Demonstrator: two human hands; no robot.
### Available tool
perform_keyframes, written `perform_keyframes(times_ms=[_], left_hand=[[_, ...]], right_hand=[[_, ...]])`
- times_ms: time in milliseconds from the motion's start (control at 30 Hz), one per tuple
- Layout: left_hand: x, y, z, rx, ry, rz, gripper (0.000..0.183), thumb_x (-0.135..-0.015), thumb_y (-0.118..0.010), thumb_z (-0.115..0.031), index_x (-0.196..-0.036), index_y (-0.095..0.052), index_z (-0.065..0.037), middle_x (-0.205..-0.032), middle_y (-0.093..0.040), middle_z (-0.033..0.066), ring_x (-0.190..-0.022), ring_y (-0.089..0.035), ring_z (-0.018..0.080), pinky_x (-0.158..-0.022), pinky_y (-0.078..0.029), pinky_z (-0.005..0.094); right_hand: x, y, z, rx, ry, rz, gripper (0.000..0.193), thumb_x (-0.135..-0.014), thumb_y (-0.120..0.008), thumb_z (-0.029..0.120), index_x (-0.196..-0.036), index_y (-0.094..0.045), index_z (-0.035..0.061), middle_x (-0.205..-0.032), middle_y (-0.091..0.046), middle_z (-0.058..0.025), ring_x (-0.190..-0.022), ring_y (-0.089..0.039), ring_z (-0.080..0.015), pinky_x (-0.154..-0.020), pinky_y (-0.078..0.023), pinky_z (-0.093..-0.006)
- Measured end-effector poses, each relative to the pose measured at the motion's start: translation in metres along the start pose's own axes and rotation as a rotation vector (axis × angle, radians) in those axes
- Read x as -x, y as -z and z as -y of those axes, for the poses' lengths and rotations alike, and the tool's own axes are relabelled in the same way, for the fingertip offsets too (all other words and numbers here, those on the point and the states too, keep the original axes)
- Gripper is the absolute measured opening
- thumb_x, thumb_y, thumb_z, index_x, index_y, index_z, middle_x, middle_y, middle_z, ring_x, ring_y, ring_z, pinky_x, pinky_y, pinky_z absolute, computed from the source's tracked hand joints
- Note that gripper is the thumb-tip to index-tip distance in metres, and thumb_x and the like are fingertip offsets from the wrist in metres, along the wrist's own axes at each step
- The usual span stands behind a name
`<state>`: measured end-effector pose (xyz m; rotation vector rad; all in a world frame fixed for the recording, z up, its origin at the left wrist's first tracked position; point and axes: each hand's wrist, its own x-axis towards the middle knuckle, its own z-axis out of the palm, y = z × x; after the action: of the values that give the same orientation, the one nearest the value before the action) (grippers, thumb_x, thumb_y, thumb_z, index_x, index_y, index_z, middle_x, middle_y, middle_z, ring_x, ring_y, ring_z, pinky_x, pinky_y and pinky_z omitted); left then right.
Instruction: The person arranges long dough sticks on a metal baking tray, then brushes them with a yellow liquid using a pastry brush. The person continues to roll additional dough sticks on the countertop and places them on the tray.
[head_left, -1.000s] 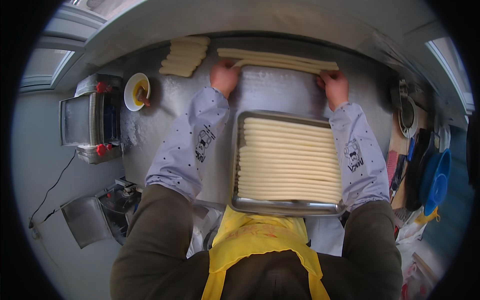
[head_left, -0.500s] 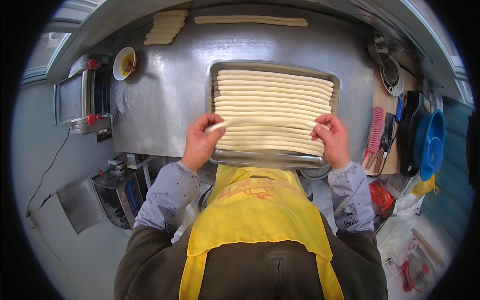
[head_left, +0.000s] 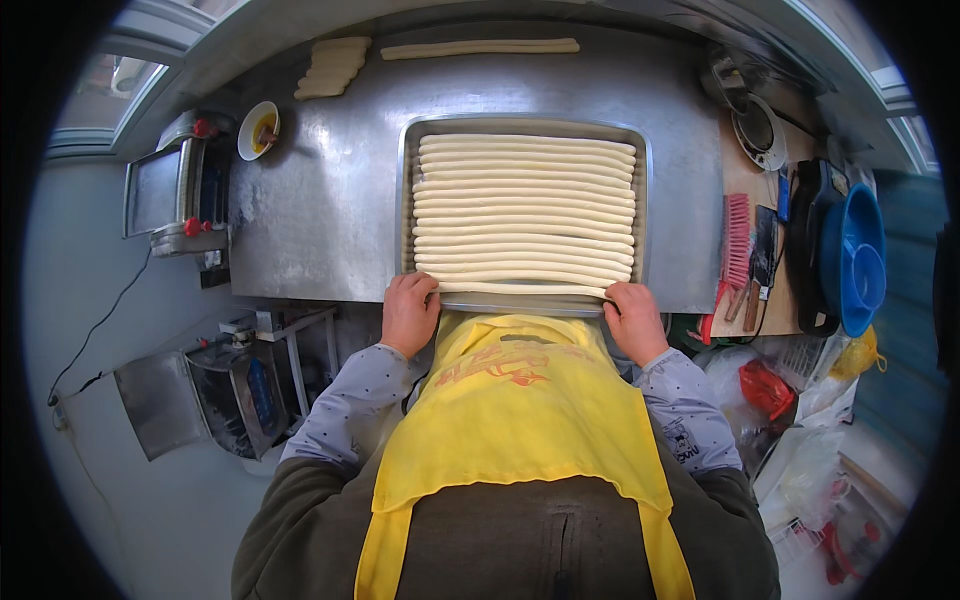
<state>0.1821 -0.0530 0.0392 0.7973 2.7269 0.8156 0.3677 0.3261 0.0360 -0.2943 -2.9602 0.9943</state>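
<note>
Dough strip lies along the near side of the tray on the worktop, left hand and right hand pinching an end each — a two-ended grip, presumably for straightness beside the other strips.

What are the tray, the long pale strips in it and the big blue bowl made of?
The tray looks like metal, perhaps steel: silvery grey, with a shiny rim.
The strips look like raw dough, smooth and matte: cream-coloured, rounded and slightly wavy.
The bowl is probably plastic, with a smooth finish: its blue is bright and even, but looks can't settle it.
</note>
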Motion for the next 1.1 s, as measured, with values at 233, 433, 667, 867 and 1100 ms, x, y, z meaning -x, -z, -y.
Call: perform_keyframes(times_ms=[233, 433, 667, 867, 1100], left_hand=[[-0.016, -0.004, -0.008, -0.094, -0.075, 0.033, 0.025, -0.080, -0.086, -0.020, -0.083, -0.067, -0.004, -0.089, -0.064, 0.0163, -0.089, -0.060, 0.0429, -0.077, -0.049, 0.0533], [-0.050, -0.036, -0.034, -0.165, -0.305, 0.078, 0.040, -0.072, -0.092, -0.033, -0.081, -0.064, -0.005, -0.088, -0.061, 0.0144, -0.088, -0.060, 0.0396, -0.076, -0.050, 0.0520], [-0.051, -0.055, -0.038, -0.163, -0.304, 0.067, 0.041, -0.074, -0.091, -0.035, -0.085, -0.066, -0.004, -0.089, -0.061, 0.0148, -0.091, -0.061, 0.0379, -0.078, -0.050, 0.0498], [-0.051, -0.059, -0.043, -0.179, -0.260, 0.045, 0.045, -0.074, -0.091, -0.039, -0.090, -0.069, -0.003, -0.094, -0.063, 0.0153, -0.093, -0.062, 0.0375, -0.080, -0.051, 0.0499], [-0.052, -0.042, -0.037, -0.220, -0.187, 0.133, 0.048, -0.074, -0.091, -0.040, -0.095, -0.071, -0.002, -0.099, -0.065, 0.0181, -0.099, -0.063, 0.0389, -0.086, -0.052, 0.0507]], right_hand=[[-0.008, -0.001, 0.010, 0.270, -0.023, 0.153, 0.016, -0.091, -0.077, 0.017, -0.102, -0.073, 0.0058, -0.104, -0.071, -0.0125, -0.106, -0.064, -0.0376, -0.093, -0.052, -0.0489], [-0.049, -0.025, 0.025, 0.243, 0.084, 0.197, 0.028, -0.090, -0.078, 0.031, -0.100, -0.071, 0.0066, -0.102, -0.068, -0.0144, -0.105, -0.064, -0.0365, -0.092, -0.053, -0.0487], [-0.064, -0.034, 0.042, 0.235, 0.025, 0.261, 0.041, -0.090, -0.080, 0.040, -0.107, -0.069, 0.0038, -0.106, -0.068, -0.0170, -0.106, -0.064, -0.0362, -0.093, -0.054, -0.0486], [-0.069, -0.038, 0.052, 0.251, 0.009, 0.226, 0.051, -0.088, -0.083, 0.045, -0.112, -0.067, 0.0027, -0.109, -0.067, -0.0171, -0.107, -0.065, -0.0370, -0.093, -0.054, -0.0489], [-0.073, -0.040, 0.050, 0.245, -0.006, 0.244, 0.053, -0.087, -0.085, 0.044, -0.113, -0.065, 0.0026, -0.111, -0.065, -0.0182, -0.108, -0.063, -0.0382, -0.092, -0.053, -0.0497]])
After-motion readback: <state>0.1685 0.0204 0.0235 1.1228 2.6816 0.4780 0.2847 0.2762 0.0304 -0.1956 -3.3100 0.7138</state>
